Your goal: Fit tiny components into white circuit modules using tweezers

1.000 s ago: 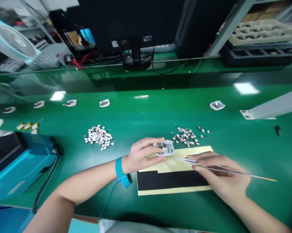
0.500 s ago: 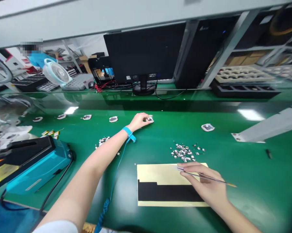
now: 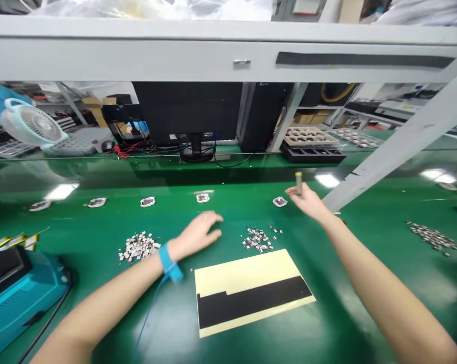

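My left hand (image 3: pixel 198 233), with a blue wrist strap (image 3: pixel 170 263), is over the green table with its fingers apart and nothing in them. Behind it lies a small white-rimmed part (image 3: pixel 203 198). My right hand (image 3: pixel 307 200) grips a thin tool with a yellowish end (image 3: pixel 298 183), beside another white-rimmed part (image 3: pixel 280 201). Between the hands, nearer to me, is a pile of tiny components (image 3: pixel 257 239). A yellow sheet with a black strip (image 3: pixel 247 273) lies in front of that pile. Another pile of small pieces (image 3: pixel 139 246) is left of my left hand.
A teal machine (image 3: pixel 27 288) stands at the left. More white-rimmed parts (image 3: pixel 148 201) form a row. A slanted white post (image 3: pixel 395 136) rises at the right, near a dark component pile (image 3: pixel 432 236). The monitor (image 3: pixel 190 111) and fan (image 3: pixel 34 124) stand behind.
My left hand has let go of the white-rimmed part and come nearer to me with fingers apart. My right hand has moved from the yellow sheet to the back right. The camera view has shifted right.
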Motion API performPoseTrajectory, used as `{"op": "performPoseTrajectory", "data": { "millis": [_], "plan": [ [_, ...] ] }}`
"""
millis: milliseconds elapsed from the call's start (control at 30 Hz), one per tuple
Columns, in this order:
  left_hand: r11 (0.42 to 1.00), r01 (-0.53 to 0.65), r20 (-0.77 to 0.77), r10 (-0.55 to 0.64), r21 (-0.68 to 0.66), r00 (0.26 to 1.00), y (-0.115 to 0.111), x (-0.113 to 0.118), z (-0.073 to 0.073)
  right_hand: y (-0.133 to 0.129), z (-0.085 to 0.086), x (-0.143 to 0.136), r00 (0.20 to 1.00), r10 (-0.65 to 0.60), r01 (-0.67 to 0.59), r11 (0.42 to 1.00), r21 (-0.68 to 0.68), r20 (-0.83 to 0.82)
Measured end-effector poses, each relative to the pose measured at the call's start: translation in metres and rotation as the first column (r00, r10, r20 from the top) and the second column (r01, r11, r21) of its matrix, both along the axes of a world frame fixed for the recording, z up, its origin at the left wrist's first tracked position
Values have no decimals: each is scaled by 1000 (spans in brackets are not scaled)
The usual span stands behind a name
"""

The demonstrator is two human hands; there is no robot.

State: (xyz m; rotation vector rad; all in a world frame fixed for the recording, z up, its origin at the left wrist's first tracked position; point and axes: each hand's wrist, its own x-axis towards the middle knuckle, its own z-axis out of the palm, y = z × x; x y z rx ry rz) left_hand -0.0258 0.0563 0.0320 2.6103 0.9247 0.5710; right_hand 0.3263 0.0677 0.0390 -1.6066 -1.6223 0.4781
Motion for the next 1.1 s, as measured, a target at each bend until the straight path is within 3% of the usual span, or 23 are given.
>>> {"op": "performPoseTrajectory", "data": {
  "millis": [100, 167, 267, 400, 467, 567, 633, 733, 900, 1000, 1100],
  "plan": [
    [967, 250, -76, -253, -54, 964, -59, -8, -9, 24, -17, 16, 985, 66, -37, 983, -181, 159],
    [940, 324, -143, -337, -110, 931, -78, -15, -17, 33, -23, 20, 963, 144, -82, 962, -261, 230],
    [918, 358, -161, -384, -170, 909, -78, -23, -24, 40, -23, 18, 925, 220, -131, 950, -284, 309],
    [874, 433, -92, -460, -221, 883, -61, -30, -20, 29, -15, -6, 899, 213, -163, 974, -158, 382],
    [886, 385, -22, -404, -257, 915, -56, -29, -17, 11, -10, -31, 892, 217, -204, 976, -75, 397],
    [923, 204, 127, -171, -327, 977, -50, -21, -15, -30, -6, -82, 864, 301, -318, 948, -26, 402],
    [913, 134, 209, -56, -385, 976, -48, -11, -16, -57, -8, -116, 829, 399, -416, 908, -46, 391],
    [885, 177, 253, -70, -430, 965, -48, 2, -24, -87, -20, -151, 776, 516, -526, 847, -78, 363],
    [891, 168, 196, -91, -421, 976, -54, 11, -37, -102, -36, -158, 780, 537, -528, 841, -121, 321],
    [897, 91, 137, -34, -432, 990, -54, 10, -38, -100, -30, -149, 827, 494, -488, 868, -94, 266],
    [910, 113, 79, -89, -399, 993, -53, 6, -36, -98, -21, -140, 922, 388, -384, 919, -93, 23]
  ]
}}
